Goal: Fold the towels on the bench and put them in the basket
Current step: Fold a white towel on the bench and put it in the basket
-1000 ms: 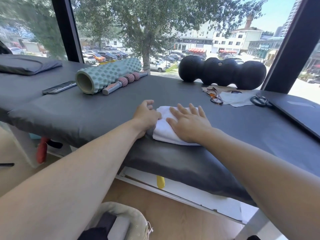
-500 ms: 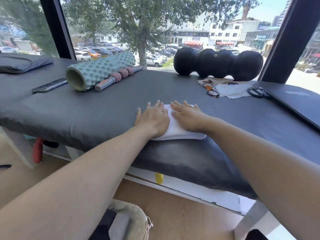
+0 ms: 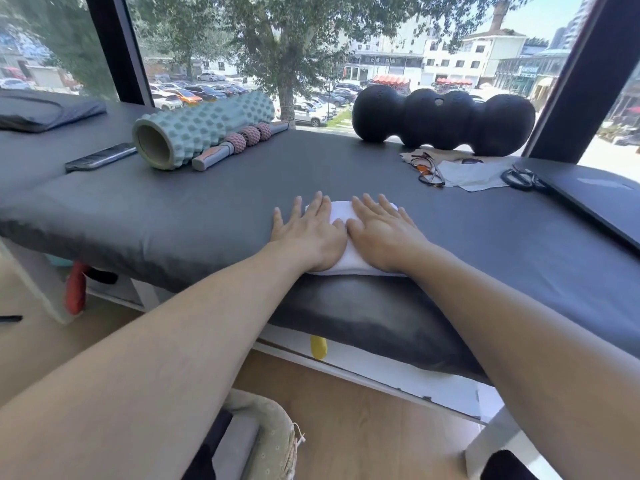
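At the bottom of the frame, left of centre, a fabric basket (image 3: 273, 434) is being partly shown on the floor, its inside not readable. Just above it, at frame centre, a folded white towel (image 3: 341, 211) is being pressed flat near the front edge of the dark padded bench (image 3: 207, 216). The left hand (image 3: 310, 230) and right hand (image 3: 384, 228) are being laid side by side on it, fingers straight and spread, nothing being gripped. The towel is being judged soft, light and limp, likely to unfold if lifted by one corner; it is best taken by both short ends or scooped from under. Further back, a teal foam roller (image 3: 204, 128) at upper left, a black peanut roller (image 3: 443, 121) and glasses (image 3: 427, 169) at upper right are lying well apart from it.
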The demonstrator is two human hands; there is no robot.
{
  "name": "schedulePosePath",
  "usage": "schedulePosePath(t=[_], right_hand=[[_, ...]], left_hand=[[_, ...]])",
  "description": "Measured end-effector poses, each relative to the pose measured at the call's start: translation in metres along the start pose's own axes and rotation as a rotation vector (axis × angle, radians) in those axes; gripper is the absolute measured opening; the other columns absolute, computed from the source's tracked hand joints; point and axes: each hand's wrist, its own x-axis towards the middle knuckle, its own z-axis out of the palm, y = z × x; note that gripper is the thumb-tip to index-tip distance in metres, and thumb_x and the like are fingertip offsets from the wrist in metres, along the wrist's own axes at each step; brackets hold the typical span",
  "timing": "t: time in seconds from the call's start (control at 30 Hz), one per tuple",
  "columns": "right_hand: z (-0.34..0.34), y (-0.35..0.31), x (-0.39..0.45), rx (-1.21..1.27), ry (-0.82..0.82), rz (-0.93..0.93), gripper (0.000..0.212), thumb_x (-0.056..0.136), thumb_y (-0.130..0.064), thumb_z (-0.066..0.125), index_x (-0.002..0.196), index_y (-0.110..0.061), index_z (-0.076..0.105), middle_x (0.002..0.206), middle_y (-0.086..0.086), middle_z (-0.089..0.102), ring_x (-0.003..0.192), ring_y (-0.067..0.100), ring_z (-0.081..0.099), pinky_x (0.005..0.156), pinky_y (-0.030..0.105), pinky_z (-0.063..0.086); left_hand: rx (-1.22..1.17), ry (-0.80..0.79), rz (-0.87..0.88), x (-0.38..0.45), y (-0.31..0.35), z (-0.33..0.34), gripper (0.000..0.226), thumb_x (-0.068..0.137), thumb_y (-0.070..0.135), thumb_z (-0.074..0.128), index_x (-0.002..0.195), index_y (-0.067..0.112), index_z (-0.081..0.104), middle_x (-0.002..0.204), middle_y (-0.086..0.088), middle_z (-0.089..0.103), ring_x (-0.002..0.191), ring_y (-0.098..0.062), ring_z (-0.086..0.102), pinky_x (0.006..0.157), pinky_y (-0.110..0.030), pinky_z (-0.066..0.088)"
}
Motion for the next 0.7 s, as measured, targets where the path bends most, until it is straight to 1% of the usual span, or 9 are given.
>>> schedulePosePath(t=[0.2, 0.37, 0.43, 0.47, 0.5, 0.53, 0.6, 0.63, 0.7], right_hand=[[0.004, 0.002, 0.001, 0.038, 0.047, -0.003, 0.061, 0.102, -0.045, 0.021, 0.16, -0.028, 0.011, 0.168, -0.008, 0.004, 0.154, 0.013, -0.006, 0.124, 0.041, -0.002], [-0.006, -0.003, -0.006, 0.107, -0.015, 0.0, 0.062, 0.103, -0.049, 0.024, 0.16, -0.028, 0.01, 0.168, -0.006, -0.001, 0.154, 0.013, -0.01, 0.125, 0.042, -0.003], [-0.014, -0.005, -0.012, 0.189, -0.031, 0.038, 0.066, 0.103, -0.052, 0.03, 0.16, -0.026, 0.011, 0.168, -0.003, -0.004, 0.154, 0.016, -0.01, 0.125, 0.042, -0.001], [-0.019, -0.005, -0.018, 0.262, -0.032, 0.092, 0.07, 0.102, -0.053, 0.036, 0.16, -0.025, 0.01, 0.168, -0.001, -0.005, 0.154, 0.019, -0.008, 0.124, 0.042, 0.002], [-0.023, -0.003, -0.025, 0.33, -0.026, 0.157, 0.075, 0.1, -0.054, 0.042, 0.16, -0.024, 0.009, 0.168, 0.0, -0.002, 0.154, 0.021, -0.005, 0.123, 0.041, 0.006], [-0.027, -0.001, -0.034, 0.369, -0.012, 0.207, 0.081, 0.097, -0.055, 0.047, 0.16, -0.023, 0.009, 0.167, 0.002, 0.005, 0.153, 0.024, 0.001, 0.121, 0.042, 0.011], [-0.031, 0.007, -0.049, 0.372, 0.042, 0.269, 0.089, 0.091, -0.057, 0.056, 0.16, -0.024, 0.011, 0.161, 0.003, 0.027, 0.15, 0.027, 0.013, 0.118, 0.043, 0.021], [-0.031, 0.009, -0.054, 0.396, 0.074, 0.277, 0.089, 0.088, -0.057, 0.06, 0.158, -0.026, 0.016, 0.157, 0.001, 0.035, 0.147, 0.027, 0.02, 0.117, 0.044, 0.026], [-0.029, 0.009, -0.059, 0.527, 0.135, 0.258, 0.085, 0.081, -0.052, 0.07, 0.154, -0.032, 0.029, 0.149, -0.006, 0.045, 0.139, 0.023, 0.037, 0.112, 0.043, 0.035]], left_hand=[[-0.018, -0.084, -0.006, 0.01, -0.001, -0.004, 0.063, 0.103, 0.043, 0.011, 0.161, 0.023, -0.002, 0.168, 0.011, -0.011, 0.155, -0.019, -0.013, 0.122, -0.053, -0.012], [-0.045, -0.05, -0.003, 0.007, -0.002, -0.002, 0.063, 0.103, 0.042, 0.011, 0.162, 0.024, -0.001, 0.168, 0.011, -0.008, 0.155, -0.017, -0.012, 0.122, -0.052, -0.012], [-0.073, -0.01, -0.01, 0.004, -0.003, -0.001, 0.063, 0.102, 0.042, 0.012, 0.162, 0.024, 0.0, 0.169, 0.011, -0.007, 0.155, -0.017, -0.01, 0.123, -0.051, -0.011], [-0.093, 0.019, -0.009, 0.002, -0.003, 0.001, 0.064, 0.101, 0.042, 0.012, 0.162, 0.023, 0.001, 0.169, 0.01, -0.005, 0.155, -0.017, -0.009, 0.123, -0.05, -0.01], [-0.112, 0.054, -0.008, -0.001, -0.004, 0.003, 0.064, 0.101, 0.042, 0.013, 0.162, 0.023, 0.003, 0.169, 0.009, -0.003, 0.156, -0.017, -0.007, 0.124, -0.048, -0.009], [-0.129, 0.086, -0.012, -0.004, -0.004, 0.006, 0.065, 0.101, 0.042, 0.014, 0.162, 0.022, 0.004, 0.169, 0.008, -0.002, 0.156, -0.017, -0.006, 0.125, -0.047, -0.008], [-0.16, 0.12, -0.03, -0.006, -0.005, 0.007, 0.066, 0.101, 0.042, 0.015, 0.162, 0.019, 0.005, 0.169, 0.006, 0.0, 0.156, -0.016, -0.005, 0.125, -0.044, -0.007], [-0.172, 0.12, -0.043, -0.006, -0.005, 0.006, 0.067, 0.101, 0.043, 0.015, 0.162, 0.017, 0.005, 0.169, 0.004, 0.0, 0.156, -0.016, -0.005, 0.125, -0.043, -0.007], [-0.184, 0.105, -0.069, -0.005, -0.005, 0.002, 0.069, 0.101, 0.046, 0.015, 0.161, 0.013, 0.004, 0.17, 0.0, 0.0, 0.156, -0.016, -0.006, 0.125, -0.043, -0.008]])
